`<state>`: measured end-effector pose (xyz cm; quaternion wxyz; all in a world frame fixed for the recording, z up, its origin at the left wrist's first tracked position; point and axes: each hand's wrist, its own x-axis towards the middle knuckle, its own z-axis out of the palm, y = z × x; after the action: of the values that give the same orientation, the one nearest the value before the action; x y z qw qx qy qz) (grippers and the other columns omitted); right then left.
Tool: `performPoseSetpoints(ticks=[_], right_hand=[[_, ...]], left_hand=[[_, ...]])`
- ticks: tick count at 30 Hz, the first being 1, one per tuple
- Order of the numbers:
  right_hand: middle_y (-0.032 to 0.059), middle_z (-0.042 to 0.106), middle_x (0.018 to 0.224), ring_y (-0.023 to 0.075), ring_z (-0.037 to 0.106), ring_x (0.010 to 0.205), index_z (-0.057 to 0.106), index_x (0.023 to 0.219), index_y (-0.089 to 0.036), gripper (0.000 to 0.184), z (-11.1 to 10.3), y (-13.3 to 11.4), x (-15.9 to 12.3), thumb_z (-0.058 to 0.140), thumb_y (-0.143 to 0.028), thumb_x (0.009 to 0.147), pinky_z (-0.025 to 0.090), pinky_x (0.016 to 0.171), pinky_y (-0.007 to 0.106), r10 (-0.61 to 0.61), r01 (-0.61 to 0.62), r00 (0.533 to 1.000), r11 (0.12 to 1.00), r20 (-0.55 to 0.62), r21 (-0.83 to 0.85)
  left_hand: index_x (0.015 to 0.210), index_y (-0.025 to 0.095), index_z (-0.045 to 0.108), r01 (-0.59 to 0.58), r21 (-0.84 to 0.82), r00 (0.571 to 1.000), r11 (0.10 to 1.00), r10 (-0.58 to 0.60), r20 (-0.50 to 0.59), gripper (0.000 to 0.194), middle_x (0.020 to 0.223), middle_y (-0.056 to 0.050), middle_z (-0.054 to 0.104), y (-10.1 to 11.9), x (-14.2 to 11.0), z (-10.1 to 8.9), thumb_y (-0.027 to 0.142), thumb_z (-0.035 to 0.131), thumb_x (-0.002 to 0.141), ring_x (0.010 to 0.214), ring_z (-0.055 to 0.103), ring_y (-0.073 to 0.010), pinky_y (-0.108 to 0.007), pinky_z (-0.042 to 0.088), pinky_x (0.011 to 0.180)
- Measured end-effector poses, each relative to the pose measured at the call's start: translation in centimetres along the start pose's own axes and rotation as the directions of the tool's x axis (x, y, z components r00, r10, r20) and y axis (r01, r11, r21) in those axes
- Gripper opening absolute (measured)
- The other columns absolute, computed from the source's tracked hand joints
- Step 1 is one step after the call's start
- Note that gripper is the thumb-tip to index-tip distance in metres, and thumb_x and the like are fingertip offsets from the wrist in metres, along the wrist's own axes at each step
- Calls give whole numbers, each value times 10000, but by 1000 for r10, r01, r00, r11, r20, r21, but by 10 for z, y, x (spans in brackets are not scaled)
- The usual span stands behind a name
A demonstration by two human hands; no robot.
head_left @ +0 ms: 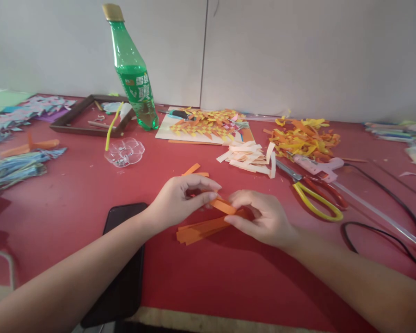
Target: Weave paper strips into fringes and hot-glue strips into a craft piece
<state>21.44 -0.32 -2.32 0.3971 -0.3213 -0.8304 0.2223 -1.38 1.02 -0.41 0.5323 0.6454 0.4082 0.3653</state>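
Note:
Between my two hands, over the middle of the red table, is a short orange paper strip (223,206). My left hand (180,201) pinches its left end between thumb and fingertips. The other end is gripped by the thumb and fingers of my right hand (260,217). Beneath them a fanned bundle of orange paper strips (197,232) lies on the table, partly hidden by my right hand. Two small folded orange pieces (192,169) rest just beyond my left hand. Farther off is a heap of pale peach strips (249,156).
Scissors (315,199) and a pink glue gun (321,167) with a black cord lie at right. Behind are yellow and orange strips (303,138), a woven paper piece (211,124), a green bottle (133,78) and a wooden frame (67,126). A black phone (125,277) lies under my left forearm.

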Motion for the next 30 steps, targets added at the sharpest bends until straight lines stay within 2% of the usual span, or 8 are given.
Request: performPoseSetpoints(ticks=[4, 6, 10, 15, 20, 25, 30], right_hand=[[2, 671, 779, 124, 643, 667, 578, 890, -225, 97, 1, 0, -1, 670, -256, 881, 520, 625, 243, 76, -75, 997, 997, -23, 18], [13, 674, 791, 138, 647, 686, 582, 891, -225, 80, 2, 1, -1, 659, -246, 881, 529, 638, 261, 103, -102, 994, 994, -25, 29], [33, 688, 801, 154, 659, 701, 592, 872, -218, 58, 4, 1, -2, 636, -248, 894, 549, 654, 281, 187, -186, 981, 982, -46, 29], [31, 685, 838, 167, 670, 745, 598, 917, -225, 79, 3, 2, -4, 655, -267, 881, 561, 680, 288, 185, -182, 982, 981, -39, 70], [18, 689, 835, 130, 670, 695, 618, 943, -227, 30, 3, 0, -5, 614, -244, 919, 547, 618, 235, 234, -228, 970, 970, -60, 89], [43, 706, 864, 152, 715, 742, 607, 1035, -209, 181, 9, 2, -7, 667, -311, 897, 593, 648, 246, 320, -297, 938, 940, -132, 166], [49, 725, 897, 171, 732, 815, 596, 1082, -221, 247, 10, 4, -7, 683, -343, 886, 615, 700, 264, 321, -292, 937, 936, -136, 195]], left_hand=[[942, 185, 745, 22, -27, 1000, 999, -21, 4, 159, 849, -33, 753, 3, 0, -1, 312, 695, 860, 638, 688, -135, -309, 599, 682], [931, 190, 755, 34, -3, 999, 999, -34, 1, 192, 867, -46, 768, 5, -1, -1, 357, 709, 848, 689, 702, -161, -323, 595, 703], [938, 192, 766, 22, 48, 1000, 999, -21, -23, 305, 966, -71, 786, 6, -1, -2, 398, 826, 722, 846, 720, -219, -340, 584, 769], [917, 197, 770, 18, 40, 998, 999, -16, -57, 201, 929, -59, 788, 3, -2, -2, 367, 755, 809, 834, 731, -208, -344, 574, 786], [940, 188, 762, 8, 54, 998, 998, -4, -70, 209, 981, -67, 786, 3, -2, -1, 338, 769, 794, 914, 726, -225, -363, 562, 841], [934, 178, 744, 17, 53, 994, 998, -11, -109, 190, 985, -67, 780, 3, 0, -1, 305, 764, 794, 943, 717, -225, -357, 556, 844], [931, 172, 726, 27, -3, 989, 1000, -27, -147, 217, 967, -65, 772, 1, 2, -2, 313, 783, 777, 889, 721, -206, -340, 559, 824]])
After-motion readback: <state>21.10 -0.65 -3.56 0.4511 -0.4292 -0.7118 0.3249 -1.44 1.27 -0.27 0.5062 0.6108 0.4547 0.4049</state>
